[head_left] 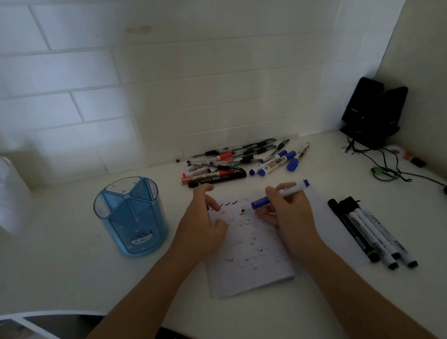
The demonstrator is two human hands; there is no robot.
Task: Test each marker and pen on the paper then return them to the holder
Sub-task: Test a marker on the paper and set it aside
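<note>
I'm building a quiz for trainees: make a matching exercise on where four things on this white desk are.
Things: 1 blue translucent plastic pen holder; 2 blue-capped white marker; 3 row of black-capped markers; 4 mixed pile of pens.
Places: A in the right hand; B right of the white paper; C left of the paper; D behind the paper, by the wall.
Pairs: 1-C; 2-A; 3-B; 4-D.

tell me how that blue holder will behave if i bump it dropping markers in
The blue holder is translucent plastic with no pens visible inside, so probably light and apt to slide on the smooth desk. Its dividers suggest stiff walls. Standing upright and fairly tall, it could tip if knocked near the rim.
</note>
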